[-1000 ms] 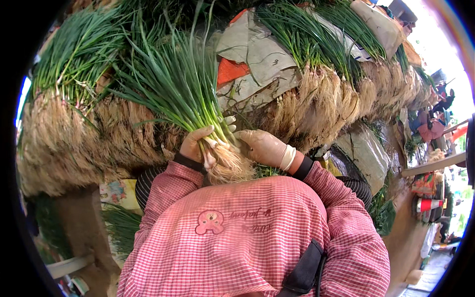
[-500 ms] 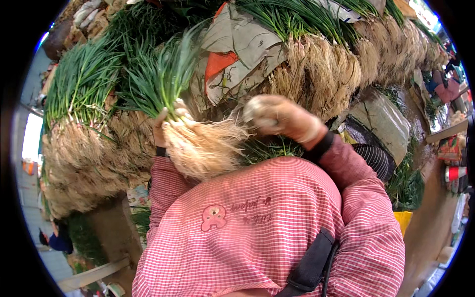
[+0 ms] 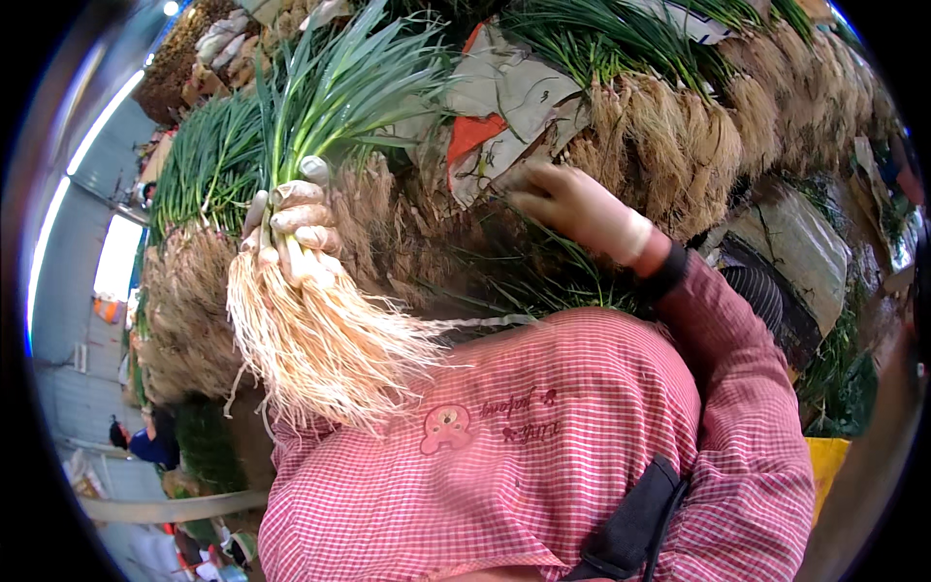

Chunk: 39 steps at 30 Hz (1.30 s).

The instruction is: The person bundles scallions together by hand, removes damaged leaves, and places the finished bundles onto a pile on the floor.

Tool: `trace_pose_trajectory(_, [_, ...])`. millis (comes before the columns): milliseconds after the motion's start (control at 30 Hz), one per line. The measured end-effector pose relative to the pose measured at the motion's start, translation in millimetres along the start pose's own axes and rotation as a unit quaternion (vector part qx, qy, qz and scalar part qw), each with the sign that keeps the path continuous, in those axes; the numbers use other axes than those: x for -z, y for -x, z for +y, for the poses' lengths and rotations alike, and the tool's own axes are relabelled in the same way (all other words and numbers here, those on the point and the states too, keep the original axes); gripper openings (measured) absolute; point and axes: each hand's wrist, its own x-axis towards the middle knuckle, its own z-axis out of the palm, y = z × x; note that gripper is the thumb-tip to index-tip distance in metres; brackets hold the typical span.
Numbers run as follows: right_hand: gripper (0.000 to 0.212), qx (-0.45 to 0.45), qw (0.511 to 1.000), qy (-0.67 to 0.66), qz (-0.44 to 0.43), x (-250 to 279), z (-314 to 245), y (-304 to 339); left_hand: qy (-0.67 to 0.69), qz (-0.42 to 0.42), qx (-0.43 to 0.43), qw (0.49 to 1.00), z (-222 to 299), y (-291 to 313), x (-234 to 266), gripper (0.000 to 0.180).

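Bunch of green spring onions with long pale stringy roots, lifted clear of the stack since a second ago, now clenched in the left hand, while the right hand, fingers loosely spread, has released it and rests on the piled root-ended bundles beside.

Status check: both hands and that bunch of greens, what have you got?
Left hand shut around bunch of long green onions with pale stringy roots, lifted off the pile. Right hand open, resting on stacked rooted onion bundles. Nothing blocking.
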Motion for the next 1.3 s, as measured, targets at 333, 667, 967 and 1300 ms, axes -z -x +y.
trace_pose_trajectory(333, [0.027,-0.021,0.985,0.021,0.170,-20,-19,-75,0.004,-0.024,0.033,0.999,-39,-49,-14,0.043])
trace_pose_trajectory(667, [0.049,-0.123,0.945,-0.274,0.132,-20,6,-75,0.016,-0.039,0.037,0.998,-46,-61,-14,0.044])
trace_pose_trajectory(967, [0.033,-0.133,0.982,0.130,-0.025,-14,79,-20,0.011,-0.059,0.017,0.998,-49,-58,-20,0.046])
trace_pose_trajectory(1300, [0.037,-0.110,0.965,-0.190,0.142,-4,-29,-50,0.046,0.022,-0.050,0.997,-81,-74,17,0.045])
